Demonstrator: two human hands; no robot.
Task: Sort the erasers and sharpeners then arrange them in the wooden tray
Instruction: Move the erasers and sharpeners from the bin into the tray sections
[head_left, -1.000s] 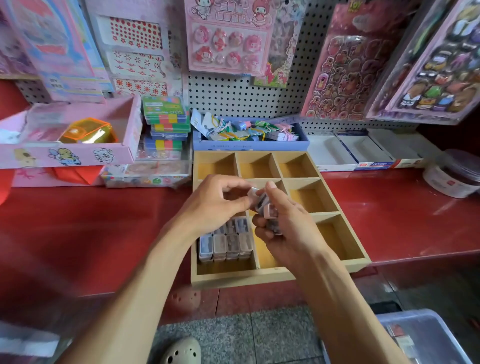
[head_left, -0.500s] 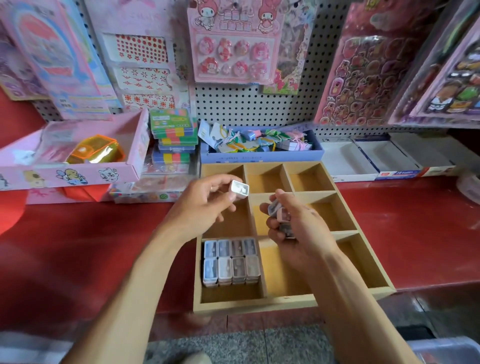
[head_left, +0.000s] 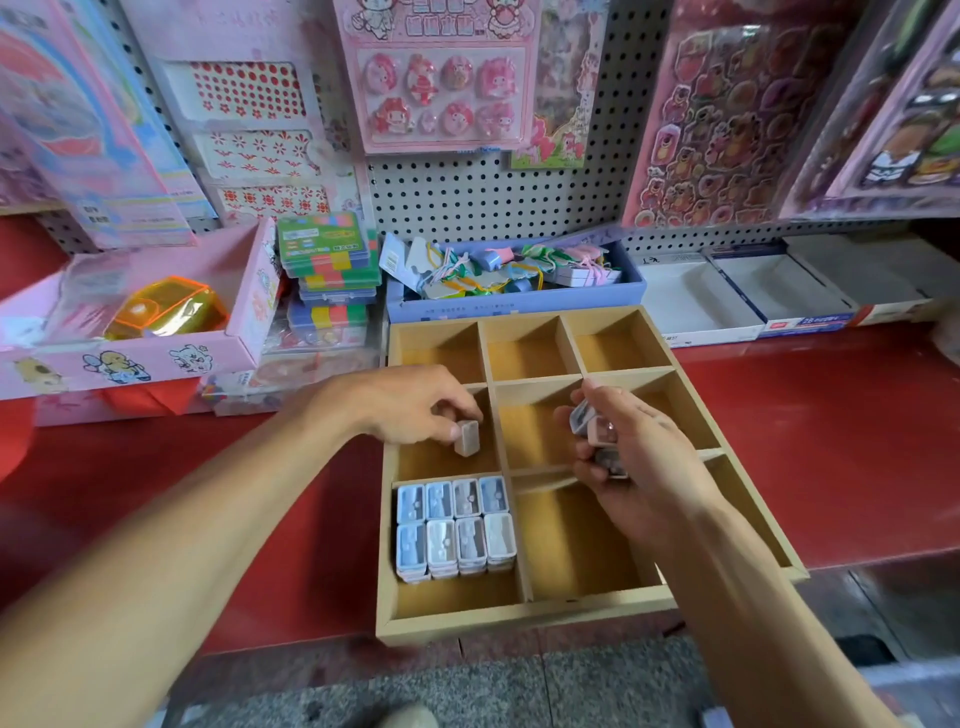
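L hand pinches one sharpener over wooden tray; R hand grips several more sharpeners.

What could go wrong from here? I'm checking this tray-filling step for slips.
The left hand pinches one sharpener by its top edge over the long left compartment; released tilted, it might land askew behind the packed rows. The right hand holds a loose bunch of sharpeners in a crowded grip, so one could slip out. The wooden tray overhangs the red shelf; pressing its front could tip it.
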